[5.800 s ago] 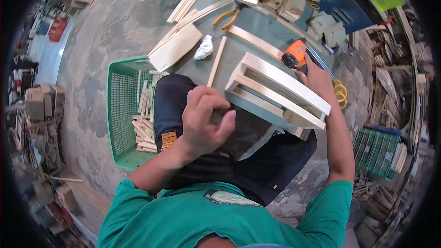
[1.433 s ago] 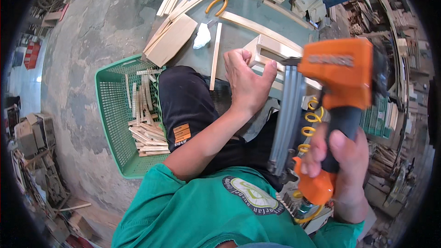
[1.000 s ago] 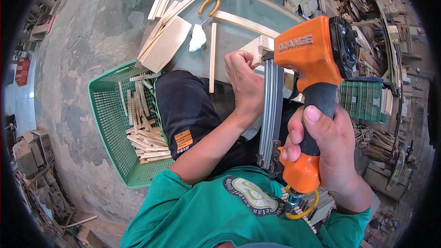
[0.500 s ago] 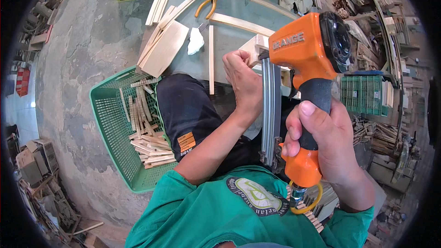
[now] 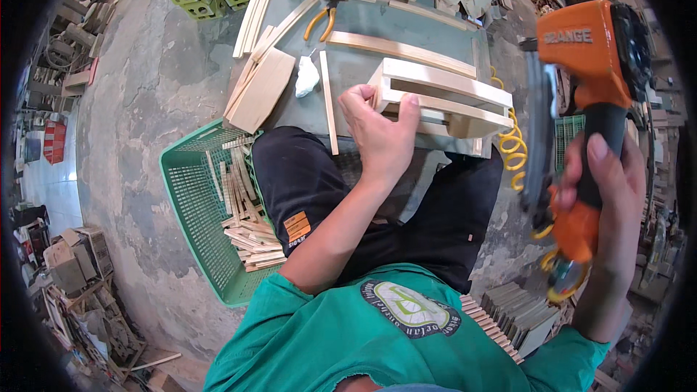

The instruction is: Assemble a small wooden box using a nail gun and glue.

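Observation:
My left hand (image 5: pixel 381 131) grips the left end of a pale wooden box frame (image 5: pixel 449 81), thumb over its near slat and fingers round the end piece. The frame rests on the grey-green worktable above my knees, its long slats joined by end pieces with a gap between them. Off to the right, my right hand (image 5: pixel 617 181) is wrapped round the black grip of an orange nail gun (image 5: pixel 584 47). The gun is held upright in the air, apart from the frame, and its silver magazine (image 5: pixel 536 123) is smeared by motion.
A green basket (image 5: pixel 192 225) of wood strips stands left of my leg. Orange-handled pliers (image 5: pixel 319 23), a white lump (image 5: pixel 306 76), a wood panel (image 5: pixel 263 89) and a thin strip (image 5: pixel 329 101) lie on the table (image 5: pixel 348 18). A yellow coiled hose (image 5: pixel 513 149) hangs at its right edge.
My right hand has swung the nail gun right, away from the wooden frame, uncovering it. My left hand keeps its hold on the frame, its thumb now showing over the near slat.

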`<state>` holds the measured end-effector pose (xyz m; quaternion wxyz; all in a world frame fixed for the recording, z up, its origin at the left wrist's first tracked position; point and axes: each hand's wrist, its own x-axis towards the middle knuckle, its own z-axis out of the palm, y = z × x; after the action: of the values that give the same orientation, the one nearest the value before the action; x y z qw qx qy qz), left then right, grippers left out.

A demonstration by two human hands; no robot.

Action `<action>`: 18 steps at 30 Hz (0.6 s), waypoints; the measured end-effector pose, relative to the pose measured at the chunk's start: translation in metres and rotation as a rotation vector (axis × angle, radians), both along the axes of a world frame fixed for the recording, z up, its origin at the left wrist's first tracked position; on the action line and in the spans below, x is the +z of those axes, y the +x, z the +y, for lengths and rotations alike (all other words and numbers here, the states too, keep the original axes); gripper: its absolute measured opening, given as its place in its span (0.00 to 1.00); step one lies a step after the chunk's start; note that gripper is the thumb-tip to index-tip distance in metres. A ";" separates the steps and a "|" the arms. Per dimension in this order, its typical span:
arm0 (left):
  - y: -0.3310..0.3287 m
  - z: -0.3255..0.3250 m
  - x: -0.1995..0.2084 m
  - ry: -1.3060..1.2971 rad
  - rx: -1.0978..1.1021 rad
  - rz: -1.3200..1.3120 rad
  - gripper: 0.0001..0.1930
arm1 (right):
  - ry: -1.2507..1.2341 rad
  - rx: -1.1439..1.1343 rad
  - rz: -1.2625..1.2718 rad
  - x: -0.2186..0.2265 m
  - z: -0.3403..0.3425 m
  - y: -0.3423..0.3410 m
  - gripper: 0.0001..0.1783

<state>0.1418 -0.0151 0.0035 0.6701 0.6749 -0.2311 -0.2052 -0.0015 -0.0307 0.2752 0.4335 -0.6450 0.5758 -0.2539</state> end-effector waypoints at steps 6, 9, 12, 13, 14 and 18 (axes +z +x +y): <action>0.005 0.007 0.004 -0.012 -0.024 0.004 0.29 | -0.178 0.304 0.255 -0.051 -0.117 -0.068 0.22; 0.003 0.007 0.021 0.133 -0.070 0.053 0.28 | -0.345 0.275 0.423 -0.094 -0.155 -0.093 0.25; 0.007 0.014 0.011 0.082 -0.064 0.137 0.32 | -0.246 0.246 0.448 -0.132 -0.178 -0.112 0.29; 0.010 0.018 0.008 0.063 -0.055 0.078 0.33 | -0.195 0.221 0.386 -0.141 -0.181 -0.117 0.31; 0.011 0.023 0.005 0.048 -0.045 0.015 0.34 | -0.139 0.198 0.318 -0.154 -0.184 -0.122 0.33; 0.020 0.030 0.029 -0.066 -0.082 -0.759 0.37 | -0.205 0.263 0.436 -0.205 -0.209 -0.141 0.35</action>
<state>0.1614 0.0145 0.0323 0.5494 0.6712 -0.4960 0.0400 -0.1427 -0.2395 0.0701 0.2610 -0.7941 0.5382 -0.1078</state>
